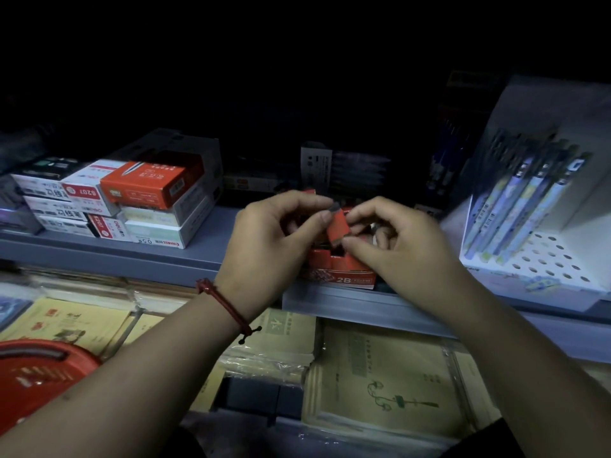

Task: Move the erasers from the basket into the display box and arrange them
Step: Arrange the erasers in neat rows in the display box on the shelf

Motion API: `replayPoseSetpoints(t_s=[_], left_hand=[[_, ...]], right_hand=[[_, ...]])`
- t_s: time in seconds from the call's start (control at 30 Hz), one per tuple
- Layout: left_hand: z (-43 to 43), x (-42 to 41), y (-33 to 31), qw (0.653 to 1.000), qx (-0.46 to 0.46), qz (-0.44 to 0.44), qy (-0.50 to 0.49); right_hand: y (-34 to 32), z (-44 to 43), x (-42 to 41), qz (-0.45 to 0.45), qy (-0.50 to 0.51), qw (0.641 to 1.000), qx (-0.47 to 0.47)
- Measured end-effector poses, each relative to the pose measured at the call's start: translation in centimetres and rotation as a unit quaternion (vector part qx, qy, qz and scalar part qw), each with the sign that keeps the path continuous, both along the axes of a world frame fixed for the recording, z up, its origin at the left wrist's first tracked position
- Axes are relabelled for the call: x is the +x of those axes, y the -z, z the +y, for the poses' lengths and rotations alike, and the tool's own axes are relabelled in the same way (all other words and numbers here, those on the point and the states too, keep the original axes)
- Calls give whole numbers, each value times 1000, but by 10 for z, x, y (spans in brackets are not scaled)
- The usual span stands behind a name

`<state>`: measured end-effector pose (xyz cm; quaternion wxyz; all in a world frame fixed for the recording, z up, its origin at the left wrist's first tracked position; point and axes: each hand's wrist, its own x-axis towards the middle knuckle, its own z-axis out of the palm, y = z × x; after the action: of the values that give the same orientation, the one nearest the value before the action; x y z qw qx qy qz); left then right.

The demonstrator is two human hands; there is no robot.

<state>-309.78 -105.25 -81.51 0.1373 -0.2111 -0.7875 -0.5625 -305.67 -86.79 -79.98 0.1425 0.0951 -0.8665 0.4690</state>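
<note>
Left hand point(277, 233) and right hand point(406, 239) pinch one eraser point(338, 228) over the display box point(340, 276); a fumble could drop it toward 6 o'clock.

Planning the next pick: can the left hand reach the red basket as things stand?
Probably yes, once freed. The left hand pinches the eraser together with the right hand; the basket lies lower on its own side, nothing visible between them.

Stacked stationery boxes point(132, 200) left on the grey shelf point(99, 252); pens point(515, 206) in white rack point(545, 259) right; wrapped exercise books point(390, 375) below
</note>
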Motion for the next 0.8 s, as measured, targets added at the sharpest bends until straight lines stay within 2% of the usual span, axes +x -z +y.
replayPoseSetpoints(t_s=[0.1, 0.33, 0.43, 0.53, 0.8], left_hand=[[-1, -1, 1, 998, -65, 18, 8], [-1, -5, 2, 991, -121, 57, -14], [1, -5, 3, 989, -137, 58, -18], [3, -2, 3, 979, -177, 95, -23], [0, 0, 2, 942, -301, 149, -10]], right_hand=[[2, 4, 1, -19, 6, 994, 104], [0, 11, -1, -57, 21, 994, 93], [-1, 11, -1, -42, 26, 991, 120], [1, 10, -1, -20, 29, 990, 133], [5, 10, -2, 15, -1, 995, 95]])
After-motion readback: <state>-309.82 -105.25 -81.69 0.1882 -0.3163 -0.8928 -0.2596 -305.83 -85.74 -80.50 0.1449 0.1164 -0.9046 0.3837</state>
